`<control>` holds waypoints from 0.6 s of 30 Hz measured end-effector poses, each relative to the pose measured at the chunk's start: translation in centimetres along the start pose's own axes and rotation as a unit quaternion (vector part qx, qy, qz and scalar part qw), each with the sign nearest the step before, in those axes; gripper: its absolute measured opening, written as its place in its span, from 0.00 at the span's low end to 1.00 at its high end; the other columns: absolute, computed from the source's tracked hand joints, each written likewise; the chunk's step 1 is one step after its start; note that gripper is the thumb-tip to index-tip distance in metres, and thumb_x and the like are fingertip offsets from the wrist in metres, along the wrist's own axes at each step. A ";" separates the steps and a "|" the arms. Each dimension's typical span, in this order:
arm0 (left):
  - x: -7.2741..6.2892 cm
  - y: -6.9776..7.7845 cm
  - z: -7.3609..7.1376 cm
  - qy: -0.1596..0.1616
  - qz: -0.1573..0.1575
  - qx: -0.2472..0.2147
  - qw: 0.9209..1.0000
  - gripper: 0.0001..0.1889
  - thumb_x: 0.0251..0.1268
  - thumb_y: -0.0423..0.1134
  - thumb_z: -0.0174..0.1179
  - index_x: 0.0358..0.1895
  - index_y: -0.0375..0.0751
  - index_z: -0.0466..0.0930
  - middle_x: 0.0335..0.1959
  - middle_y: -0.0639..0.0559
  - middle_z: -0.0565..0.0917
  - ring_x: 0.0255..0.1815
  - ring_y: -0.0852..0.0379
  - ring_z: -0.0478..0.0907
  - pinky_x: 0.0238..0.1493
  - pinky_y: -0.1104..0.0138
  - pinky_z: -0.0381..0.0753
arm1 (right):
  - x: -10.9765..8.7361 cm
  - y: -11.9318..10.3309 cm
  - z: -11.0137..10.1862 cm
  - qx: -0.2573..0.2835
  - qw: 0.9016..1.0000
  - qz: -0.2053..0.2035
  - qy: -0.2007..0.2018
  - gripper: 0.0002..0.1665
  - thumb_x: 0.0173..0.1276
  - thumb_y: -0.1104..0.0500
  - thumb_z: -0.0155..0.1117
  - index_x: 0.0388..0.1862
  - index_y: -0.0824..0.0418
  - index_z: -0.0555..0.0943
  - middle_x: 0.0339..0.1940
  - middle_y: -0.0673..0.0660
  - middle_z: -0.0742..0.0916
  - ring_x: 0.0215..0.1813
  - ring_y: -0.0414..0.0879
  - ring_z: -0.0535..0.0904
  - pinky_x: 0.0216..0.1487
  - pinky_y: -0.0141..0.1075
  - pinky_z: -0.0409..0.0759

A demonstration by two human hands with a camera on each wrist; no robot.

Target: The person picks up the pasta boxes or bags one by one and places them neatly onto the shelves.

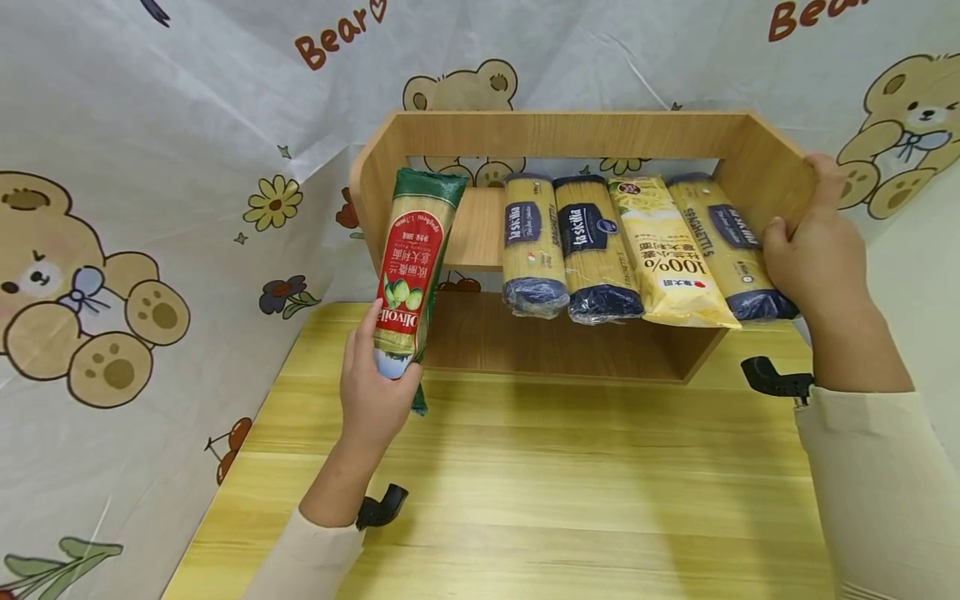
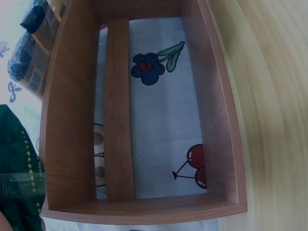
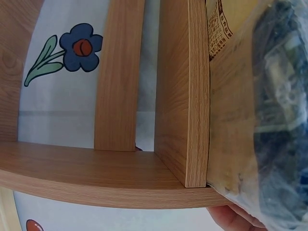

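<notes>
My left hand (image 1: 377, 396) grips the lower end of a green and red spaghetti pack (image 1: 420, 250), which stands tilted at the left end of the shelf's upper level. Part of that green pack (image 2: 17, 168) also shows at the left edge of the left wrist view. With the thumb inside and the fingers outside, my right hand (image 1: 821, 258) holds the right side panel of the wooden shelf (image 1: 570, 133). Close by the right thumb lies a blue-ended spaghetti pack (image 1: 723, 242). Its wrapped end (image 3: 284, 110) fills the right of the right wrist view.
Beside it on the upper level lie a yellow spaghetti pack (image 1: 663, 250) and two blue-ended packs, a middle one (image 1: 596, 250) and a left one (image 1: 534, 250). The lower compartment (image 1: 555, 342) is open-fronted. The shelf stands on a wooden table (image 1: 570, 500) against a bear-print cloth (image 1: 225, 100).
</notes>
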State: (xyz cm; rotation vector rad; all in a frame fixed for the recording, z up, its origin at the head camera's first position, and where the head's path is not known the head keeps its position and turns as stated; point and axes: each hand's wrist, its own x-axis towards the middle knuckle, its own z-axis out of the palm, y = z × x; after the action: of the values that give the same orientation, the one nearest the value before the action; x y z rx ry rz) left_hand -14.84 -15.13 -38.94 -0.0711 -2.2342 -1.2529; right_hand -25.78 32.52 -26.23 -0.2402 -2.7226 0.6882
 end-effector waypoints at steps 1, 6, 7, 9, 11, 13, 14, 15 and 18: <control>0.1 0.1 0.0 -0.002 -0.005 0.000 1.000 0.47 0.55 0.29 0.68 0.78 0.60 0.58 0.64 0.43 0.71 0.58 0.51 0.71 0.44 0.55 0.80 | 0.0 0.0 0.0 0.001 1.000 0.000 0.000 0.43 0.75 0.50 0.39 0.80 0.39 0.30 0.56 0.89 0.73 0.55 0.82 0.73 0.56 0.71 0.70; 0.5 0.7 0.1 -0.015 -0.037 0.000 0.999 0.41 0.56 0.31 0.68 0.74 0.56 0.62 0.63 0.45 0.71 0.57 0.51 0.71 0.43 0.56 0.81 | 0.1 0.1 0.0 0.001 1.000 -0.001 0.000 0.43 0.75 0.50 0.39 0.79 0.39 0.29 0.56 0.89 0.74 0.55 0.82 0.73 0.56 0.71 0.70; 0.6 0.8 0.0 -0.017 -0.043 0.000 0.999 0.41 0.56 0.31 0.67 0.73 0.55 0.63 0.63 0.45 0.71 0.57 0.51 0.72 0.43 0.56 0.81 | 0.1 0.1 0.0 0.001 1.000 -0.001 0.000 0.44 0.75 0.50 0.39 0.79 0.39 0.29 0.56 0.89 0.74 0.55 0.82 0.73 0.56 0.71 0.70; 0.9 1.1 0.0 -0.023 -0.053 0.003 0.998 0.40 0.56 0.32 0.67 0.73 0.55 0.63 0.63 0.45 0.71 0.57 0.50 0.72 0.43 0.55 0.82 | 0.0 0.1 0.0 0.000 1.000 0.000 0.000 0.44 0.75 0.50 0.39 0.79 0.39 0.29 0.56 0.89 0.74 0.55 0.82 0.73 0.56 0.71 0.70; 1.3 1.5 0.0 -0.030 -0.061 0.008 0.998 0.40 0.56 0.34 0.67 0.73 0.56 0.62 0.63 0.45 0.71 0.57 0.50 0.72 0.43 0.54 0.82 | 0.0 0.1 0.0 0.000 1.000 0.001 -0.001 0.43 0.75 0.50 0.39 0.79 0.39 0.29 0.56 0.89 0.73 0.55 0.82 0.73 0.56 0.71 0.70; 1.7 1.8 -0.2 -0.036 -0.068 0.015 0.997 0.40 0.56 0.35 0.67 0.73 0.55 0.61 0.63 0.45 0.71 0.56 0.49 0.72 0.43 0.55 0.81 | -0.1 0.0 -0.1 -0.001 1.000 0.003 -0.002 0.43 0.75 0.49 0.39 0.79 0.39 0.29 0.57 0.89 0.73 0.55 0.82 0.73 0.57 0.71 0.70; 1.8 1.9 -0.2 -0.040 -0.072 0.017 0.996 0.40 0.56 0.35 0.66 0.73 0.55 0.61 0.63 0.45 0.71 0.55 0.49 0.72 0.43 0.55 0.81 | -0.1 0.0 -0.1 -0.002 1.000 0.002 -0.002 0.43 0.75 0.49 0.39 0.79 0.39 0.29 0.56 0.89 0.73 0.55 0.82 0.73 0.56 0.71 0.70; 2.0 2.1 -0.3 -0.043 -0.074 0.020 0.996 0.40 0.56 0.35 0.66 0.73 0.55 0.61 0.63 0.45 0.72 0.55 0.49 0.72 0.43 0.55 0.80 | -0.1 0.0 -0.1 -0.003 1.000 0.002 -0.002 0.43 0.75 0.49 0.39 0.79 0.39 0.29 0.56 0.89 0.73 0.55 0.82 0.73 0.56 0.71 0.70; 2.6 2.6 -0.5 -0.052 -0.078 0.031 0.995 0.39 0.56 0.37 0.66 0.73 0.53 0.60 0.62 0.44 0.72 0.54 0.48 0.73 0.42 0.56 0.80 | 0.0 0.0 -0.1 -0.005 1.000 -0.001 0.000 0.43 0.75 0.50 0.39 0.79 0.40 0.29 0.56 0.89 0.74 0.54 0.82 0.73 0.55 0.70 0.70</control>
State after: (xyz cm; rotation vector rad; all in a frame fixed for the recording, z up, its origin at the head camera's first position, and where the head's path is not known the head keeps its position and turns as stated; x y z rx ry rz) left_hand -15.94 -14.69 -35.49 0.0658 -2.4048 -1.2869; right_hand -25.72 32.51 -26.18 -0.2387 -2.7257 0.6750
